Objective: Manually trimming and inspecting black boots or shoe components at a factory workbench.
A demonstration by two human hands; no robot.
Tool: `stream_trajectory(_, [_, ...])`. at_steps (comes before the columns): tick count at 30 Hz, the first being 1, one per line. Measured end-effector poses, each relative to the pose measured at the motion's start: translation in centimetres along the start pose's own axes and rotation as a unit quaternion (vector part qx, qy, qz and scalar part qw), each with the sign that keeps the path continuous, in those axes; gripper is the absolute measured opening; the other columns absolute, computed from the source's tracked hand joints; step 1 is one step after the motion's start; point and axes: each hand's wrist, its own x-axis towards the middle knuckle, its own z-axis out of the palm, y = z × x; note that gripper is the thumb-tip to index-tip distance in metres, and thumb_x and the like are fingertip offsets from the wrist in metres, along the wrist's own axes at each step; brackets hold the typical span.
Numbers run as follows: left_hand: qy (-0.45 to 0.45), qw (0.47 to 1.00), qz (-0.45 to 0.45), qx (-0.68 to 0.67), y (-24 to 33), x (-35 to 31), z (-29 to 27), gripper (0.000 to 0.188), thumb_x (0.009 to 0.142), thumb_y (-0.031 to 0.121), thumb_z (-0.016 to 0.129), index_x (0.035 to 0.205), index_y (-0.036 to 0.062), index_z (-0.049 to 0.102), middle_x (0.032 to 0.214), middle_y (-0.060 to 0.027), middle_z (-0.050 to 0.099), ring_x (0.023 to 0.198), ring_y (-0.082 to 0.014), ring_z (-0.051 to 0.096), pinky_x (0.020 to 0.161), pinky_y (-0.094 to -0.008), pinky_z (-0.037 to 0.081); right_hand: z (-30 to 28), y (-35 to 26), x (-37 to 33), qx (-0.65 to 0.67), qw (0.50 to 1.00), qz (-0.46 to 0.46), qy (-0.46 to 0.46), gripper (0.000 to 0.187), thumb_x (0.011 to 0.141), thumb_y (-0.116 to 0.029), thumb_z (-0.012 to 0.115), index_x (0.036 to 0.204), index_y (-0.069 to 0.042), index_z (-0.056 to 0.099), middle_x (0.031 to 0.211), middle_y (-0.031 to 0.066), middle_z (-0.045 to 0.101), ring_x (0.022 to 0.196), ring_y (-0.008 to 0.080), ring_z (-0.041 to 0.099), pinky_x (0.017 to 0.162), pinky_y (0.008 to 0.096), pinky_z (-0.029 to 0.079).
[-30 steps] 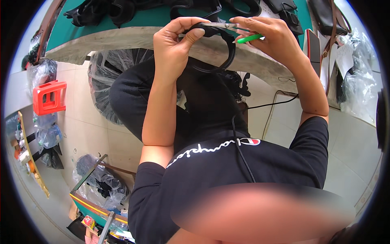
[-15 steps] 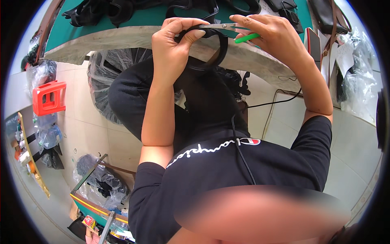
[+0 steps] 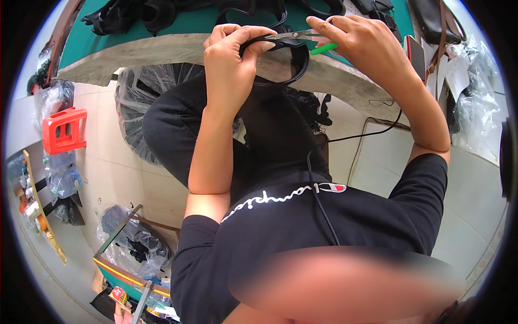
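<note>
Over the table's near edge, my left hand [image 3: 232, 62] pinches a looped black strap [image 3: 303, 62] between thumb and fingers. The loop hangs down to the right of that hand, in front of the edge. My right hand [image 3: 364, 46] is closed on a pair of scissors [image 3: 294, 35] with a green handle, its fingers in the grips. The metal blades point left, their tips reaching the strap beside my left thumb and fingertips. Whether the tips are cutting into the strap is too small to tell.
Black straps and pieces [image 3: 127, 16] lie on the green tabletop [image 3: 189, 28]. A black bag [image 3: 440, 24] is at the far right. A thin black cable [image 3: 367, 137] runs from the table's underside. On the floor stand a clear plastic sack [image 3: 132, 113] and an orange stool [image 3: 65, 130].
My right elbow has swung slightly outward to the right, and the scissors now tilt a little more. My left hand and the black loop have shifted slightly to the right.
</note>
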Motion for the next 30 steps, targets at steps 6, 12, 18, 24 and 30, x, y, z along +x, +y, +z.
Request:
stream_trajectory(6, [-0.001,1.0,0.002,0.005,0.1,0.0,0.1,0.016,0.072,0.008,0.073,0.087,0.0121,0.073,0.073,-0.0045,0.062,0.082,-0.0202,0.052,0.079,-0.032,0.04,0.2,-0.5,0.1,-0.003,1.0,0.008,0.014,0.056,0.075,-0.017,0.069,0.128,-0.014,0.051,0.089,0.0024,0.063,0.077,0.0193,0.064,0.063,0.0303,0.053])
stream_trajectory(12, [0.004,0.997,-0.033,-0.077,0.1,0.2,-0.2,0.017,0.072,0.005,0.072,0.089,0.0093,0.073,0.076,-0.0049,0.064,0.083,-0.0187,0.054,0.073,-0.0291,0.045,0.3,0.3,-0.8,0.265,0.941,0.1,0.186,0.055,0.07,0.0,0.073,0.121,-0.014,0.059,0.081,0.0084,0.068,0.067,0.0185,0.066,0.06,0.0269,0.052])
stream_trajectory(18, [-0.008,0.978,-0.081,-0.192,0.4,0.2,-0.5,0.016,0.075,0.003,0.071,0.09,0.0071,0.073,0.083,-0.0036,0.065,0.086,-0.0155,0.055,0.075,-0.026,0.046,2.4,3.1,-5.5,0.241,0.928,0.283,0.02,0.014,0.08,-0.003,0.065,0.092,-0.003,0.058,0.077,0.0073,0.069,0.066,0.0177,0.065,0.062,0.0271,0.05])
stream_trajectory(24, [0.0,0.986,-0.033,-0.161,-0.5,-0.7,-1.0,0.01,0.077,0.011,0.072,0.086,0.0062,0.072,0.088,-0.0048,0.066,0.093,-0.0164,0.055,0.085,-0.0289,0.043,4.8,4.8,-8.5,0.294,0.871,0.371,-0.131,0.02,0.08,-0.008,0.066,0.097,0.001,0.059,0.082,0.0137,0.069,0.074,0.0153,0.065,0.065,0.0281,0.049])
stream_trajectory(30, [0.091,0.967,-0.11,-0.209,-2.2,-1.6,-0.9,0.018,0.088,0.017,0.065,0.081,0.0007,0.063,0.099,-0.0056,0.063,0.095,-0.0148,0.054,0.088,-0.0304,0.041,3.2,1.5,-4.3,0.347,0.878,0.33,-0.014,0.037,0.078,-0.021,0.074,0.109,-0.006,0.06,0.078,0.0114,0.065,0.074,0.0179,0.064,0.068,0.03,0.049])
